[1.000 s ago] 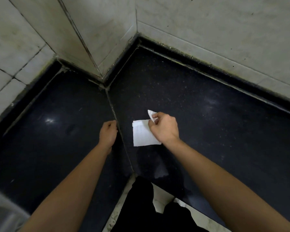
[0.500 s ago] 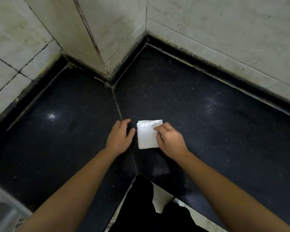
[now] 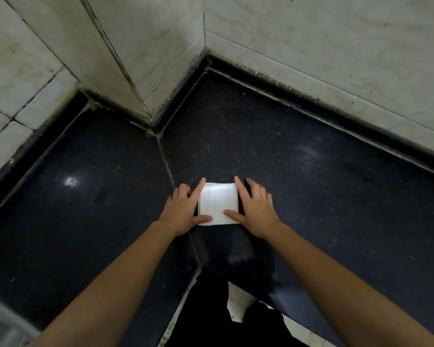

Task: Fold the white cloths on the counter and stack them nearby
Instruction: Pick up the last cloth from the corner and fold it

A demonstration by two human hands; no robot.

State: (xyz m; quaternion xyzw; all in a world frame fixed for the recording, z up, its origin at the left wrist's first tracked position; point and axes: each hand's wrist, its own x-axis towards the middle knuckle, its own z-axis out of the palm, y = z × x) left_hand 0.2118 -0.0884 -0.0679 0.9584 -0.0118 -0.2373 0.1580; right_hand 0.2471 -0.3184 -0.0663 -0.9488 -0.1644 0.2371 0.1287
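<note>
1. Noted left hand [image 3: 183, 211] spread: index finger along the left edge of the folded white cloth [image 3: 218, 204], thumb pressing its near edge.
2. Noted right hand [image 3: 256, 209] flat, fingers straight, against the right edge; thumb on the near edge.
3. Found cloth flat on the black counter [image 3: 311, 196], between both hands.
4. Compared with half a second ago: left hand then apart, right hand then curled.
</note>
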